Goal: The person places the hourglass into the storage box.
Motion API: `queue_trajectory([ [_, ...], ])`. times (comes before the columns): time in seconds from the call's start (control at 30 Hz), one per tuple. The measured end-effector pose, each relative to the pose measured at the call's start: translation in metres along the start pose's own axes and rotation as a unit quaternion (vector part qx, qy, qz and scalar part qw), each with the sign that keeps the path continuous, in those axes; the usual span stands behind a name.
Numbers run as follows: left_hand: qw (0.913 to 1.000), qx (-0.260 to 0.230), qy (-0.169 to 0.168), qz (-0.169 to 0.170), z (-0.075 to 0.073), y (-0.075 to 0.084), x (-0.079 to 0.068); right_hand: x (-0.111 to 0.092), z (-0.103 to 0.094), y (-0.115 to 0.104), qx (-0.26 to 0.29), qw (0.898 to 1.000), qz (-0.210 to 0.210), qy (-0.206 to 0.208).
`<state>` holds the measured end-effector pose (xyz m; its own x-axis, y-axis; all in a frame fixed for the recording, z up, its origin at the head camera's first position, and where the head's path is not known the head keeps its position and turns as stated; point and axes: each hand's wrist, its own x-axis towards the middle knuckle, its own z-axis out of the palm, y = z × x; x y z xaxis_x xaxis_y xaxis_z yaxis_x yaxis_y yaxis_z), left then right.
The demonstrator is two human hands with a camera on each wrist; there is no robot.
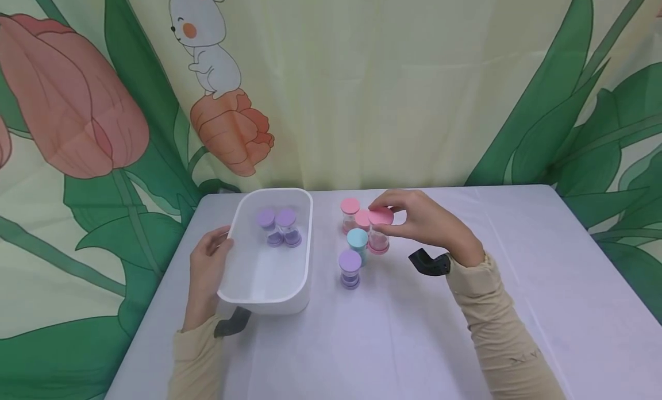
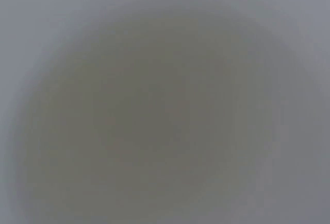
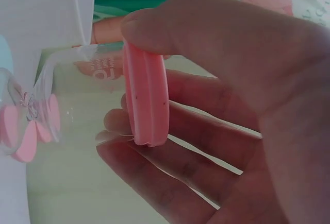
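In the head view my left hand (image 1: 208,270) grips the left rim of a white plastic bin (image 1: 305,256). Two purple-capped sand timers (image 1: 286,218) stand together inside it. To the right of the bin my right hand (image 1: 421,216) pinches the pink top cap of a sand timer (image 1: 379,243) between thumb and fingers. The right wrist view shows that pink cap (image 3: 147,100) close up, with the clear glass beyond it. Against the held timer cluster a blue sand timer (image 1: 357,238) and two other pink ones (image 1: 350,206). Nearest me is a purple sand timer (image 1: 350,262).
A white cloth covers the table (image 1: 362,348). Behind its far edge hangs a printed curtain (image 1: 362,101) with tulips, leaves and a rabbit. Black wrist cameras (image 1: 430,263) sit at both cuffs. The left wrist view is only a grey blur.
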<state>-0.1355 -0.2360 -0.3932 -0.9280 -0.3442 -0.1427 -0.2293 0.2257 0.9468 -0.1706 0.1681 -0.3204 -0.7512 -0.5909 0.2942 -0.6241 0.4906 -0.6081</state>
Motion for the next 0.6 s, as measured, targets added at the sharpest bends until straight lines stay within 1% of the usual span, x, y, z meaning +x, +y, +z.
queue_trajectory([
  [0.2, 1.0000, -0.004, -0.006, -0.002, -0.001, 0.000, -0.002, 0.002, -0.002, -0.002, -0.004, 1.000, 0.015, -0.012],
  [0.4, 1.0000, -0.002, -0.004, 0.000, 0.000, 0.000, -0.001, 0.000, -0.005, -0.004, -0.006, 1.000, 0.023, -0.016],
  [0.6, 1.0000, -0.004, -0.002, 0.001, 0.000, 0.001, -0.002, -0.001, -0.013, -0.006, -0.006, 1.000, 0.024, -0.006],
])
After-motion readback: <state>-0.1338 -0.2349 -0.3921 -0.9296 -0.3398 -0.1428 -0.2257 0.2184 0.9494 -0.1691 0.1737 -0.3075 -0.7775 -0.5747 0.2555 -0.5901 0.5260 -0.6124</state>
